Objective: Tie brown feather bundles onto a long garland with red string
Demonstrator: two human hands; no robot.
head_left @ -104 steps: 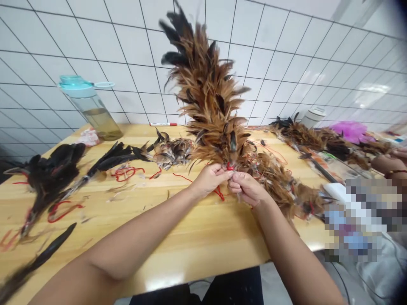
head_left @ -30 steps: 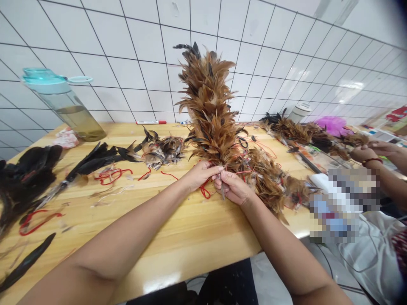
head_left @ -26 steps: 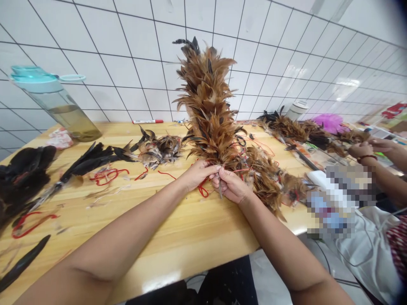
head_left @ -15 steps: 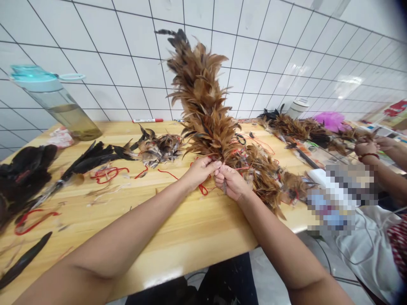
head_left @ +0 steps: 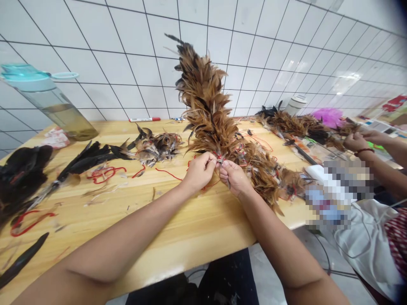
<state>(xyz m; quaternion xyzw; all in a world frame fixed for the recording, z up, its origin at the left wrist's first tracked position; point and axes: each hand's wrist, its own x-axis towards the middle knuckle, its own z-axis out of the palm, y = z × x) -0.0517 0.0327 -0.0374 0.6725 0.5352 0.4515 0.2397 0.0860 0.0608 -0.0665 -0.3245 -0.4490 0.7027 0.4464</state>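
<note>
A bushy brown feather duster (head_left: pixel 208 99) rises in front of me, tilted left, with dark feathers at its tip. Red string is wound round its lower end, between my hands. My left hand (head_left: pixel 201 170) is closed in a pinch right beside that string; what lies between its fingertips is hidden. Around the duster's narrow base my right hand (head_left: pixel 234 177) is closed, thumb on top, a thin grey end showing under the fingers. Another bundle of brown feathers (head_left: pixel 263 176) lies on the table behind my right hand.
Black feathers (head_left: pixel 84 163), a small feather pile (head_left: pixel 157 148) and loose red string (head_left: pixel 106 173) lie left on the wooden table (head_left: pixel 143 250). A water bottle (head_left: pixel 60 103) and marker (head_left: pixel 144 120) stand and lie near the tiled wall. At right, a co-worker's hands (head_left: pixel 358 142) hold feathers.
My hands have drawn slightly apart at the duster's base, exposing the red string there. The duster's tip sits a little lower and farther right. The view has shifted slightly.
</note>
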